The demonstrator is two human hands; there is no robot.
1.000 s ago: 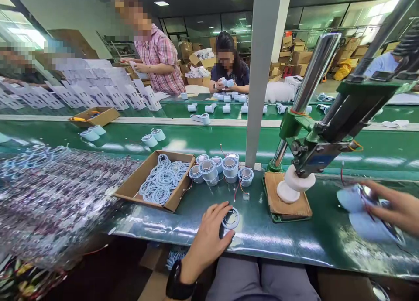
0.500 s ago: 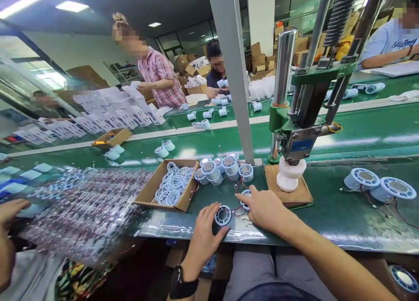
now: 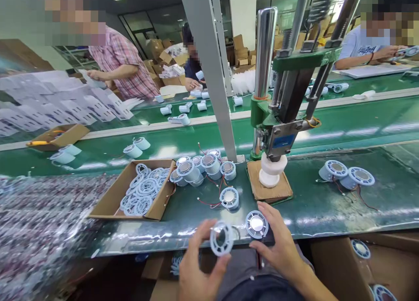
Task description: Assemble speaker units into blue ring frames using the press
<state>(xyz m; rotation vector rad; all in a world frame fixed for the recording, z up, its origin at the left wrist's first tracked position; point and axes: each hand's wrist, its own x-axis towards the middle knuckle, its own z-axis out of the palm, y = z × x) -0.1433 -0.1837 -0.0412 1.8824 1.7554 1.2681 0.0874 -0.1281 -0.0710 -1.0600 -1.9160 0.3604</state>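
Observation:
Between the thumb and fingers of my left hand is a light blue slotted ring, raised at the bench's front edge, its centre dark. My right hand grips a round light blue motor with a slotted rim and a silver face. A thin wire hangs below that motor. Just beyond my hands another blue motor stands on the bench, its red wire stretched to the left. Further back is a cluster of similar motors.
A cardboard box of blue rings stands left of the cluster. A hand press with a white plastic head rests over a cardboard-topped base. Two motors sit at right. Wired parts spread at far left. Several people work across the belt.
My left hand has lifted the ring off the bench towards me. My right hand, which was reaching to a motor on the bench, now holds a motor near the edge. The view has swung right.

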